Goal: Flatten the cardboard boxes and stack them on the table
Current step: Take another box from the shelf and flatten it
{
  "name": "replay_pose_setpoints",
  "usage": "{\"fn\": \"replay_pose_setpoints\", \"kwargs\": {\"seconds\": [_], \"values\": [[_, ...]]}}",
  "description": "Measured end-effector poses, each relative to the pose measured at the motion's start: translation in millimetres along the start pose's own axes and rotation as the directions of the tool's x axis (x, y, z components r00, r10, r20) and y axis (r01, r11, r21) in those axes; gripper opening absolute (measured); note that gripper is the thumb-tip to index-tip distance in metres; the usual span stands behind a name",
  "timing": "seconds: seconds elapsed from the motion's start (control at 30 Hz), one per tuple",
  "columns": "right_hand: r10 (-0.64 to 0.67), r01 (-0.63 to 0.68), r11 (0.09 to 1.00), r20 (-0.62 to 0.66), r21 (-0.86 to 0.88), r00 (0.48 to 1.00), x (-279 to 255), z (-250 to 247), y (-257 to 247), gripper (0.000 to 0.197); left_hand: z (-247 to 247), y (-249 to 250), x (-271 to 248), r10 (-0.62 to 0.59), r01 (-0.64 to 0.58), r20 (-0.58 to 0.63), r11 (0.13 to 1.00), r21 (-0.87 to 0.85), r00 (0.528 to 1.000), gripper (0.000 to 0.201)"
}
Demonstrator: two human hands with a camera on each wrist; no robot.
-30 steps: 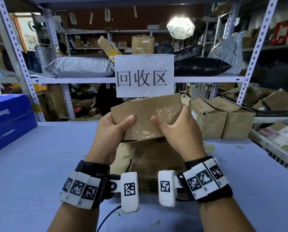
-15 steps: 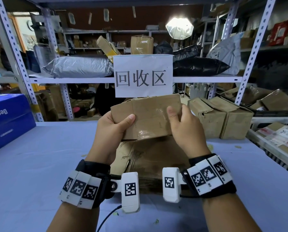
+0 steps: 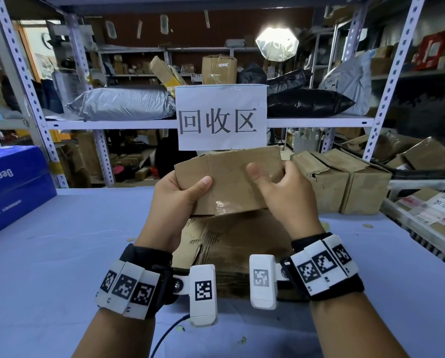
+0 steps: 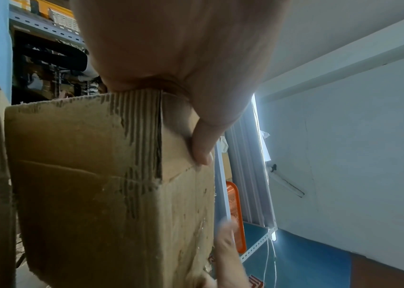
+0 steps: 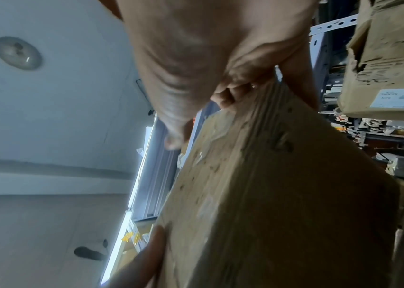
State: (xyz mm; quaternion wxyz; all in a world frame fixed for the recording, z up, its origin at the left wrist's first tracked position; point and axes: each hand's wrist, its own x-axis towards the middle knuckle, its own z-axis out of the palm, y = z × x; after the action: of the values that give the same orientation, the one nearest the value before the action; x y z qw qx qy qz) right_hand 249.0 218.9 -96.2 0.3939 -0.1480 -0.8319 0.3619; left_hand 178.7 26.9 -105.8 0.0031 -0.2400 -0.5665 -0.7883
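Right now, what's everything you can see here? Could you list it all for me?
Held cardboard box: one, brown, taped, raised above the table between both hands.
Flattened cardboard: brown, count unclear, lying on the table under the held box.
Upright cardboard boxes: two, brown, side by side on the table's right.
Table: one, light blue top.
Blue box: one, at the table's left edge.
Paper sign: one, white with black characters, hanging on the shelf.
Mailer bags: one silver, one black, on the shelf.
Left hand: grips the box's left end.
Right hand: holds its right end.
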Motion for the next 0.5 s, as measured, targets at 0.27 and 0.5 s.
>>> {"fn": "replay_pose_setpoints", "kwargs": {"seconds": [0.27, 0.5], "values": [[0.011, -0.025, 0.989, -0.094, -0.147, 0.995, -0.7, 5.1, -4.6, 0.05, 0.9, 1.9, 0.8, 0.037, -0.036, -0.022, 0.999, 0.041, 0.999, 0.016], [0.0, -0.005, 0.986, -0.032, -0.167, 0.999, 3.0, 1.2, -4.8, 0.061, 4.1, 2.1, 0.8, 0.022, -0.022, -0.018, 1.0, 0.01, 1.0, 0.017]]}}
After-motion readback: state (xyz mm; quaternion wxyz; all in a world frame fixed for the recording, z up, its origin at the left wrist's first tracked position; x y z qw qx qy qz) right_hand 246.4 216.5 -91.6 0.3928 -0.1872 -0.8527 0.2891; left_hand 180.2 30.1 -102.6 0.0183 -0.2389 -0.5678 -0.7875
